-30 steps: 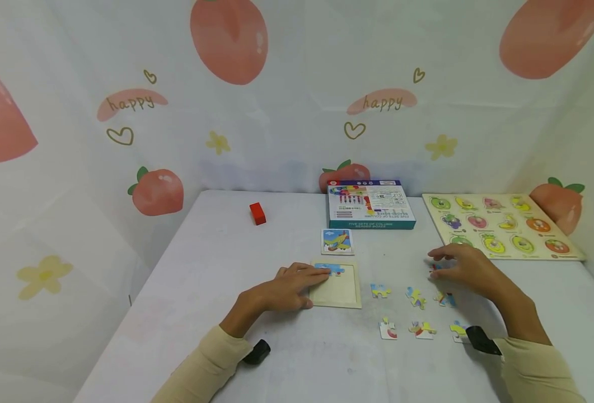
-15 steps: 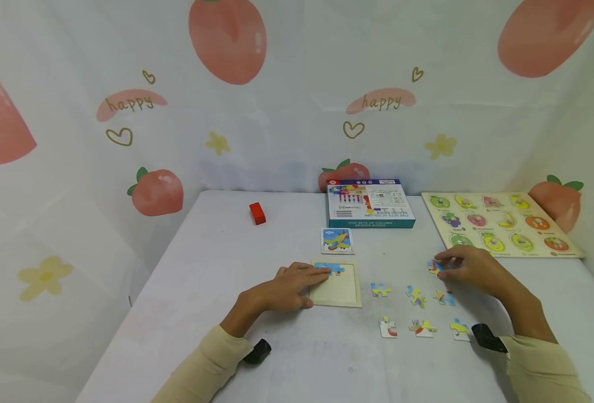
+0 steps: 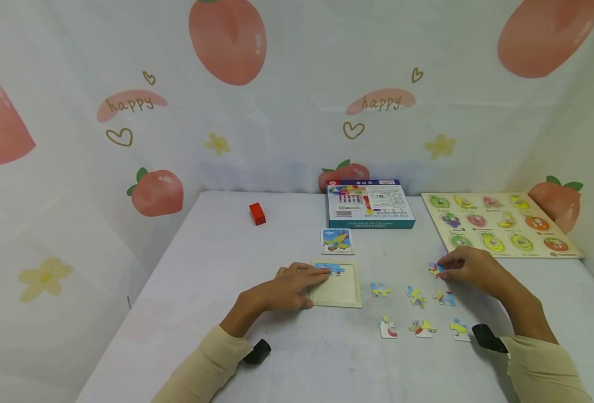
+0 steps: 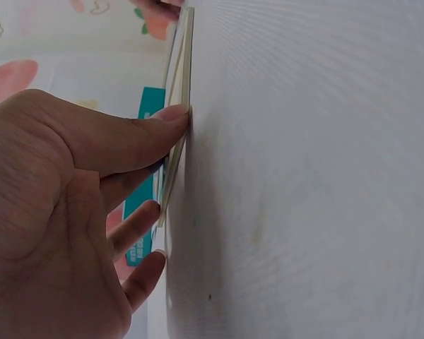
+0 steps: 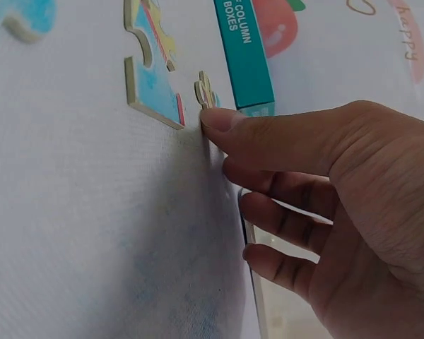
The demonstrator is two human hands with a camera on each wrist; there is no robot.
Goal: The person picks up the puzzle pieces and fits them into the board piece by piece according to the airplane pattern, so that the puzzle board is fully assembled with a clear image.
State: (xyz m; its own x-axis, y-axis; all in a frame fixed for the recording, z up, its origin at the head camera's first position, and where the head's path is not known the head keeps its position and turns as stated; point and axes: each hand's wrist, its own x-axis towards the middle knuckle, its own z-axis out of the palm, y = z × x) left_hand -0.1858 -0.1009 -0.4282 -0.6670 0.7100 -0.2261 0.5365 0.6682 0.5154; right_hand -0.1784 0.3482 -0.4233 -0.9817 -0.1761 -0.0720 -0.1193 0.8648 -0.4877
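Note:
My left hand (image 3: pixel 291 288) rests on the left side of a shallow wooden puzzle tray (image 3: pixel 338 294), its fingers lying straight over joined blue puzzle pieces (image 3: pixel 336 269) along the top. In the left wrist view, the thumb presses the tray's rim (image 4: pixel 186 63). To the right, my right hand (image 3: pixel 472 270) pinches a blue, red and yellow puzzle piece (image 3: pixel 433 270) by its edge, low over the table. In the right wrist view, the thumb covers part of that piece (image 5: pixel 203 90). Several loose airplane puzzle pieces (image 3: pixel 415 296) lie in two rows between the hands.
Behind the tray is an airplane picture card (image 3: pixel 337 241). A flat teal-sided box (image 3: pixel 372 207) lies at the back, with a fruit peg board (image 3: pixel 508 229) to its right, beyond the right hand. A red block (image 3: pixel 257 214) lies back left.
The right hand's fingers have closed on the puzzle piece, which they partly covered before and which now shows more. The hand has shifted slightly right. The left hand stays on the tray.

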